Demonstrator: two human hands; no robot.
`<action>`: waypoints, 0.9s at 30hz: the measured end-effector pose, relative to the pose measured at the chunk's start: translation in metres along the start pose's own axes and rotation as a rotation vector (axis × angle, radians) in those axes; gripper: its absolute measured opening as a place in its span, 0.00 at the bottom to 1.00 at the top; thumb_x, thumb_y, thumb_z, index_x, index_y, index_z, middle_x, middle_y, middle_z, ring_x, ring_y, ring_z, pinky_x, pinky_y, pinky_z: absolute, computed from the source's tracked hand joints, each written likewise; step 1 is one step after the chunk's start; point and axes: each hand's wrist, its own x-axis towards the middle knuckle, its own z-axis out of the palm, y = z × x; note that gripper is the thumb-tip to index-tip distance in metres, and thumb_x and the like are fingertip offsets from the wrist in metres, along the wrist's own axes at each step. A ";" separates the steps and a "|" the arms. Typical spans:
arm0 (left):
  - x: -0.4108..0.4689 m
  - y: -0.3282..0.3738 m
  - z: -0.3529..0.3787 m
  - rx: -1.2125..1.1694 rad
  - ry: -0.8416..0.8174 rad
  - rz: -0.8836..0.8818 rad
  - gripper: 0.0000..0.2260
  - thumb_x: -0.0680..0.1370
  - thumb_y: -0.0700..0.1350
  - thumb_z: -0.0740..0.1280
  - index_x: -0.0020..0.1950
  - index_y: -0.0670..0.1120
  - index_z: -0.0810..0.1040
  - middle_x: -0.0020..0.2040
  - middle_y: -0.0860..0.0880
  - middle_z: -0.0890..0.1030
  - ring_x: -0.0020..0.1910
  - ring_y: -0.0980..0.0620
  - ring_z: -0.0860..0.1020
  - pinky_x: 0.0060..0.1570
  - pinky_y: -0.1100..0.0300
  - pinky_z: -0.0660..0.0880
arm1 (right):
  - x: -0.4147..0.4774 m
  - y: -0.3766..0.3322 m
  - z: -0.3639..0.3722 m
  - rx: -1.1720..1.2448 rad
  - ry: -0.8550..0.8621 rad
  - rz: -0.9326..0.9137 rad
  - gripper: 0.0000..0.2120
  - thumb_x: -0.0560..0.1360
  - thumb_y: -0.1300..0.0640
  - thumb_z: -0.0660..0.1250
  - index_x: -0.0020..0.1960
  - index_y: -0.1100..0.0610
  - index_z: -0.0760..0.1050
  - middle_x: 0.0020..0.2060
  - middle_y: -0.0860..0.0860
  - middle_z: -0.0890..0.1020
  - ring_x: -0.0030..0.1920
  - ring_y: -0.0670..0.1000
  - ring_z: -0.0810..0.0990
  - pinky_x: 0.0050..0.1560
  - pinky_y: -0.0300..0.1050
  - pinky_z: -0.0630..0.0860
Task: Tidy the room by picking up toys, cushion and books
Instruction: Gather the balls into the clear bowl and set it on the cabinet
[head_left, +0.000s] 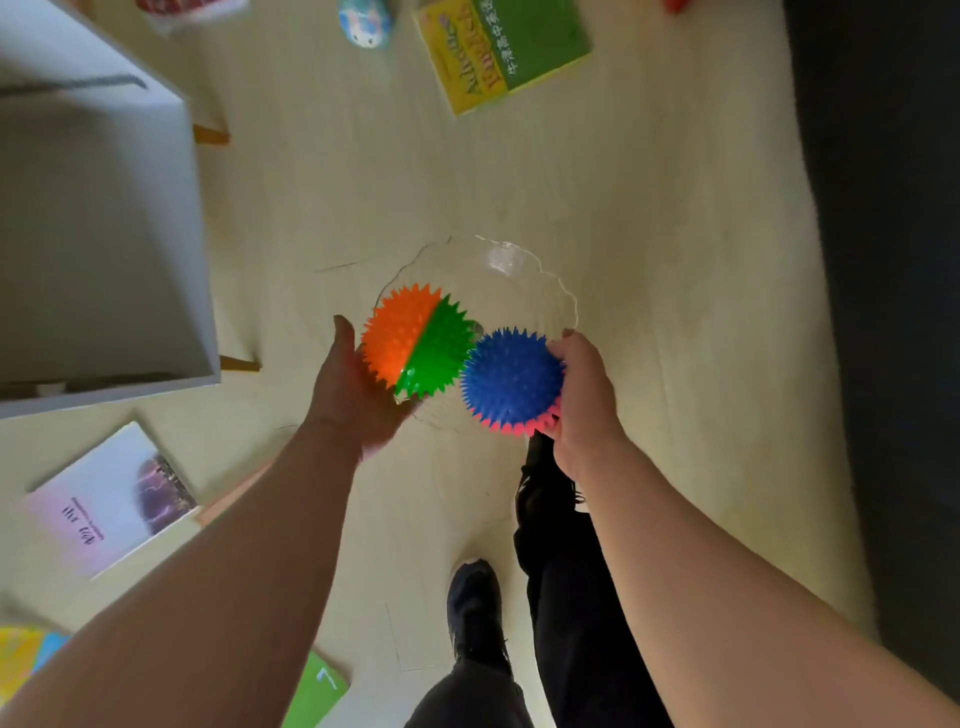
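Over bowl (540, 275), left hand (353, 395) holds orange-green ball (415, 343), right hand (584, 400) blue ball (511, 379); books (504, 47) around.

A: The orange-and-green ball (415, 343) looks like soft plastic, glossy, its whole skin rough with short spikes.

B: The blue-and-pink ball (511, 379) has the same shiny, spiked finish. The dish (519, 265) just behind them is clear plastic, smooth, with bright glints on it.

A: The floor (649, 208) is pale wood-grain board, smooth, with a dull sheen.

B: The green-and-yellow book (504, 47) far off has a glossy paper cover. The white-and-pink book (109, 499) near left has a smooth one, less shiny.

A: The white unit (104, 260) on the left is smooth, matt panel. The trousers (571, 597) are dark, matt cloth.
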 end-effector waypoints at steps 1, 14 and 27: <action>0.003 0.006 0.006 -0.006 0.074 0.030 0.27 0.79 0.68 0.55 0.66 0.52 0.79 0.65 0.46 0.80 0.67 0.44 0.76 0.70 0.45 0.67 | 0.006 -0.011 0.006 -0.013 -0.014 0.005 0.08 0.66 0.48 0.63 0.41 0.51 0.72 0.43 0.49 0.73 0.44 0.52 0.70 0.43 0.47 0.66; 0.039 0.093 0.071 -0.213 0.199 0.126 0.18 0.84 0.55 0.56 0.53 0.52 0.85 0.56 0.48 0.85 0.56 0.46 0.81 0.55 0.47 0.79 | 0.069 -0.138 0.077 -0.267 -0.098 0.084 0.26 0.66 0.35 0.64 0.59 0.48 0.75 0.54 0.47 0.81 0.49 0.51 0.80 0.43 0.46 0.75; 0.141 0.234 0.031 -0.343 0.321 0.091 0.26 0.79 0.69 0.54 0.65 0.52 0.76 0.65 0.48 0.79 0.61 0.46 0.77 0.45 0.45 0.80 | 0.185 -0.191 0.202 -0.577 0.035 0.080 0.33 0.80 0.29 0.46 0.61 0.52 0.77 0.54 0.49 0.81 0.55 0.53 0.80 0.58 0.54 0.73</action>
